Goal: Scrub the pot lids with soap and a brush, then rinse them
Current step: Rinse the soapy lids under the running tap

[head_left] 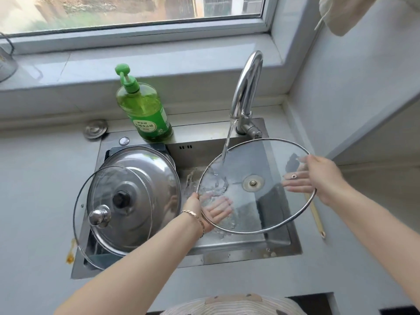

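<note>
Over the sink, the glass lid is being rinsed. The left hand and right hand pinch opposite rims, fingers spread beneath, thumbs seemingly on top. The stream strikes its left part; next, turn the lid so water sweeps the rest.

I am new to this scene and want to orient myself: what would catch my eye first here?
A large glass lid, held by the left hand and right hand over the sink, takes the running water from the faucet. Left of it, a smaller glass lid rests on a steel lid; a green soap bottle stands behind.
</note>
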Demonstrator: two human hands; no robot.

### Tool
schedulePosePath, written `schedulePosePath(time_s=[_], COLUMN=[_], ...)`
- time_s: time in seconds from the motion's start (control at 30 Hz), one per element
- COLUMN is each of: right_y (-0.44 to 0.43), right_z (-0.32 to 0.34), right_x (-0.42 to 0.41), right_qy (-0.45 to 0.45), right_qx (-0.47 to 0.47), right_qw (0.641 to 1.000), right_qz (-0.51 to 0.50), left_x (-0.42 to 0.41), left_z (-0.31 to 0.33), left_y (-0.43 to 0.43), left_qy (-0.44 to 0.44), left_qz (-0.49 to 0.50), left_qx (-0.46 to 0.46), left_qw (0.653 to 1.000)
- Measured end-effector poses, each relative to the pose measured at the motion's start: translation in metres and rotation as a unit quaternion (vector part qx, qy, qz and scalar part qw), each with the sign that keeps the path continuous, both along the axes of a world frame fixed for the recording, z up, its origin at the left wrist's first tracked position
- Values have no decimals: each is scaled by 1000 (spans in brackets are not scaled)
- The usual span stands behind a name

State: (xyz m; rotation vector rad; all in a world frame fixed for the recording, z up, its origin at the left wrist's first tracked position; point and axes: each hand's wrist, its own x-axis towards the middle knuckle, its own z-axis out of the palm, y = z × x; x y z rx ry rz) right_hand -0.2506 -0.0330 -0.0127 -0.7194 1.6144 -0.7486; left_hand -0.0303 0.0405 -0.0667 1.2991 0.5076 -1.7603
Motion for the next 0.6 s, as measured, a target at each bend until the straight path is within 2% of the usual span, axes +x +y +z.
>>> schedulePosePath(time_s=[0.13,0.23,0.4,0.5,0.6], right_y=[10,22,37,36,28], right_z=[-16,-36,-72,-77,-71], right_x=[3,15,50,69,73], right_qy=[-59,-92,-210,-251,-233], right_qx=[82,105,141,111,42], right_qw=[995,989,962,953,961], right_qz=[-19,-47,-104,-132,-141], left_x=[10,20,30,38,50], left_z=[25,46,64,66,58], left_y=[-3,-8,-8,-8,-9], left_qy=[-104,-215,-430,-467,-444], left_qz=[-32,-59,-81,-71,-55], left_qx=[-21,-53,-171,-220,-240], left_qw=[994,973,883,854,861])
